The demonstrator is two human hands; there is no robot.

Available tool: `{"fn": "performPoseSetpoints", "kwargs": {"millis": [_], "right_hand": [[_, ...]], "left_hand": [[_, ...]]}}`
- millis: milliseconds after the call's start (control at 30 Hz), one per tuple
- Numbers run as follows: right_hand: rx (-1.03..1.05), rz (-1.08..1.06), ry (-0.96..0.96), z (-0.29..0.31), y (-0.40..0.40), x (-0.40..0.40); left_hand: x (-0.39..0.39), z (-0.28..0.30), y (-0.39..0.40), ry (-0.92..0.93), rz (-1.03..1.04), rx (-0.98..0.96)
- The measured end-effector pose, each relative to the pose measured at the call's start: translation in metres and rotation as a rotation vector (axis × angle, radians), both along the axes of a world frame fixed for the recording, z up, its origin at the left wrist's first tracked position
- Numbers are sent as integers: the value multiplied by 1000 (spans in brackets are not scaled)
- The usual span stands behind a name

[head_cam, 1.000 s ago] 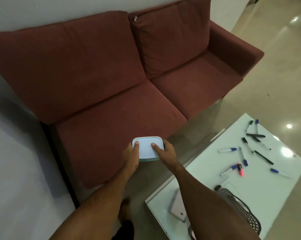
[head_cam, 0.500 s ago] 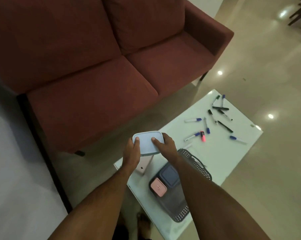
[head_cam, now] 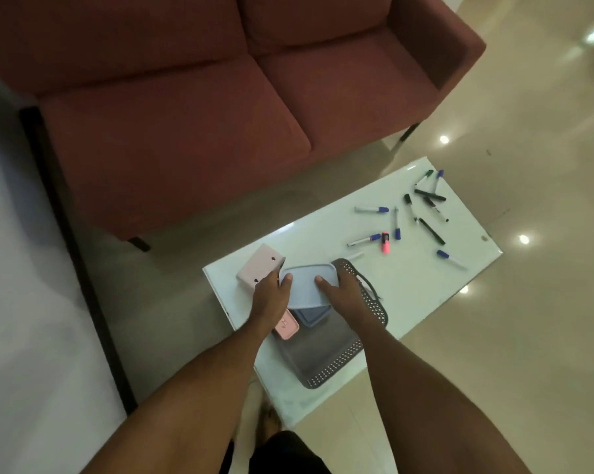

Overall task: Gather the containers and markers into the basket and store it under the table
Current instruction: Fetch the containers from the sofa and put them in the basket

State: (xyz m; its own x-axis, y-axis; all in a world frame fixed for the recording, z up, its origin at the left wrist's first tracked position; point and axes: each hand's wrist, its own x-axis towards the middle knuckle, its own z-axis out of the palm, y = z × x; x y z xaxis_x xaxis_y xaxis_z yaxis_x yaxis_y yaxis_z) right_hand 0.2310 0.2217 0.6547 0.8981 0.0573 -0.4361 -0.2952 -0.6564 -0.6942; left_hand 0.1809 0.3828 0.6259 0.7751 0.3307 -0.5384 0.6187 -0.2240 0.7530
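Observation:
Both hands hold a pale blue container (head_cam: 306,285) by its sides, my left hand (head_cam: 271,295) on its left edge and my right hand (head_cam: 342,291) on its right. It hangs over the near end of a dark perforated basket (head_cam: 336,364) on the white table (head_cam: 425,285). Inside the basket lie a small pink container (head_cam: 286,325) and a darker blue container (head_cam: 311,316), partly hidden by the held one. A larger pink container (head_cam: 258,266) lies on the table left of the basket. Several markers (head_cam: 408,217) and a pink highlighter (head_cam: 385,242) are scattered on the table's far half.
A dark red sofa (head_cam: 220,114) stands behind the table, with a strip of floor between them. A pale surface with a dark edge (head_cam: 66,234) runs along the left. Glossy floor (head_cam: 528,336) lies to the right. My feet show below the table's near corner.
The blue container has been carried from over the sofa seat across to the table and lowered over the basket. The view has swung down and right with it.

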Motion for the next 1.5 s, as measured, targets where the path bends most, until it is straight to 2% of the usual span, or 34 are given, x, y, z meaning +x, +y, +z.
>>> {"fn": "performPoseSetpoints", "kwargs": {"millis": [200,467,667,800,900,1033,1133,1233,1333,1500], "right_hand": [[-91,112,147,-47,-45,-5],[-114,422,386,-129,-112,-17],[-154,555,462,-169,-125,-35],[-145,544,548,-191,-118,-56],[-154,503,533,-209,-117,-72],[-155,456,421,-219,-117,-85],[-190,475,393,-221,-113,-89],[-196,481,366,-223,-113,-90],[-204,489,330,-223,-115,-88],[-106,577,258,-220,-114,-90]], "left_hand": [[-25,-38,-43,105,57,61],[-58,-96,-118,258,277,122],[-79,-123,-159,239,439,196],[-85,-144,-174,184,505,256],[-88,-162,-185,152,463,358],[-93,-178,-198,109,397,428],[-100,-194,-201,99,336,491],[-110,-208,-200,6,241,569],[-115,-219,-201,-27,144,726],[-122,-230,-205,15,-3,856]]}}
